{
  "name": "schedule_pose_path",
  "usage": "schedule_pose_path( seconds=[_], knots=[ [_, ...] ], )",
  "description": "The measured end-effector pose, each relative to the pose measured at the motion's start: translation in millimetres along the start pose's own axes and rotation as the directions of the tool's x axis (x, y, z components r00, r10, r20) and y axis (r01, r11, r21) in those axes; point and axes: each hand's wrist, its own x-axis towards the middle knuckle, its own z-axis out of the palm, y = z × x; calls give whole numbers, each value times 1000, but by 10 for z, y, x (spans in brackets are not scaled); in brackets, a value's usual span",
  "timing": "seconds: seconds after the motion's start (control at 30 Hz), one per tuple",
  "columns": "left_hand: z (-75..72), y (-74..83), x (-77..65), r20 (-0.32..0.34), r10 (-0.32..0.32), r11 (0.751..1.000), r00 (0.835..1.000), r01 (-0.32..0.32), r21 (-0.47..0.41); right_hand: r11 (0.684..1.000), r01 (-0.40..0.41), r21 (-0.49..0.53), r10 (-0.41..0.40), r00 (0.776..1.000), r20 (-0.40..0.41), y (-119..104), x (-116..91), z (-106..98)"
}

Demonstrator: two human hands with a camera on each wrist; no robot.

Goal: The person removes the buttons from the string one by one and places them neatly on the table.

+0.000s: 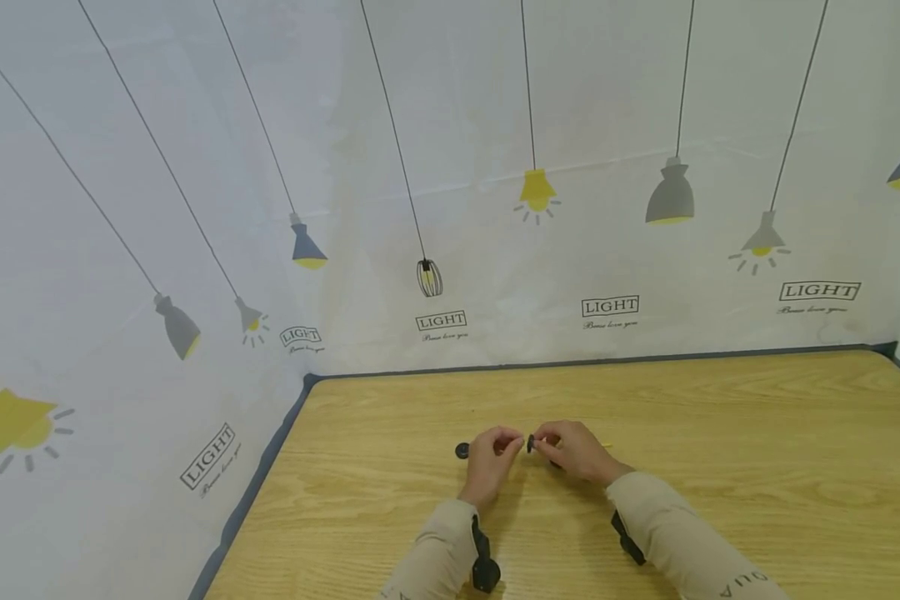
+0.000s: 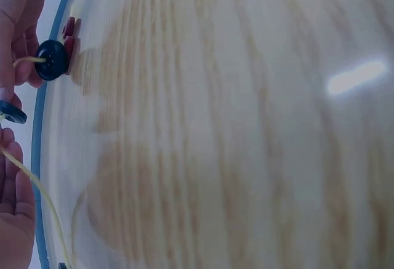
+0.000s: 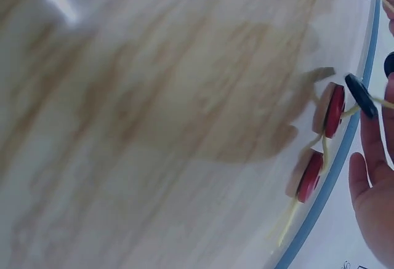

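Note:
My right hand (image 1: 576, 450) pinches a round black button (image 1: 531, 442) between thumb and fingers. Facing it closely, my left hand (image 1: 492, 462) has thumb and forefinger brought together on a thin yellow cord (image 2: 43, 189), which runs down past the fingers in the left wrist view. A second black button (image 3: 360, 95) hangs on the cord beside the right hand's fingers. Two red buttons (image 3: 334, 110) stand on edge near the table, also strung on the cord. Left of the left hand, another black disc (image 1: 462, 451) lies on the table.
A wood-grain table (image 1: 390, 408) with a dark blue edge stretches under both hands. Behind it hangs a pale wall cover (image 1: 480, 250) printed with lamps. A yellow cord end (image 1: 607, 445) shows beyond the right hand. Black wrist cameras (image 1: 485, 573) sit on both sleeves.

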Motion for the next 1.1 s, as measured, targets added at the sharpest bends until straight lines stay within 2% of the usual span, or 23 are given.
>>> schedule_pose_path(
  seconds=[0.07, 0.17, 0.4, 0.67, 0.9, 1.1],
  knots=[
    [-2, -27, -10, 5, 59, 998, 998, -59, -9, 1000, 6, 9, -6, 1000, -6, -7, -5, -6],
    [-2, -31, -26, 18, 83, 996, 996, -83, -27, 999, 6, 37, -5, 1000, -11, -15, -11, -5],
    [34, 19, -26, 36, -68, 997, 997, 69, -41, 994, -10, 109, 13, 1000, -22, -11, -5, -3],
    [36, 36, -36, 101, -157, 983, 982, 166, -82, 991, -45, 127, 52, 998, -48, -28, 5, -13],
    [51, 47, -30, 146, -168, 974, 975, 187, -128, 993, -40, 114, 46, 998, -45, -36, -7, -24],
    [79, 52, -22, 147, -155, 974, 977, 176, -144, 992, -29, 120, 33, 999, -37, -37, -14, -32]
  ],
)
